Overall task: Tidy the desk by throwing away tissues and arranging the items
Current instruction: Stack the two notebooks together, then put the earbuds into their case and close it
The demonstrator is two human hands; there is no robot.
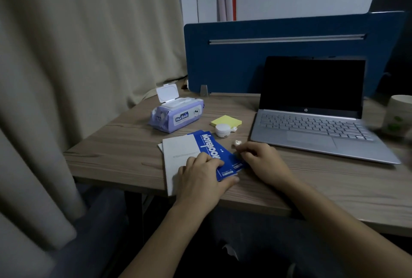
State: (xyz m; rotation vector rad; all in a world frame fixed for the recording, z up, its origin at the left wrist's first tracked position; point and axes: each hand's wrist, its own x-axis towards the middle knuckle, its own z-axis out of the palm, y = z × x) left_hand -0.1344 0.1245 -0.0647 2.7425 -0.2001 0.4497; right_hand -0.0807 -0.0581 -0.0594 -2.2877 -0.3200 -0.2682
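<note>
Wood-grain surface (pixel 124 150) beside a beige curtain carries thin blue-and-white notebooks (pixel 200 150), fanned near its front edge. Left hand (pixel 204 177) grips them, fingers on top and thumb underneath, apparently squaring them; right hand (pixel 263 161) pinches their corner.

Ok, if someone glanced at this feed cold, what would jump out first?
Probably the blue notebooks at the desk's near edge, with the left hand gripping them and the right hand at their right corner. Next, the open laptop with its dark screen at right, and the purple wet-wipes pack, lid flipped up, behind the notebooks.
</note>
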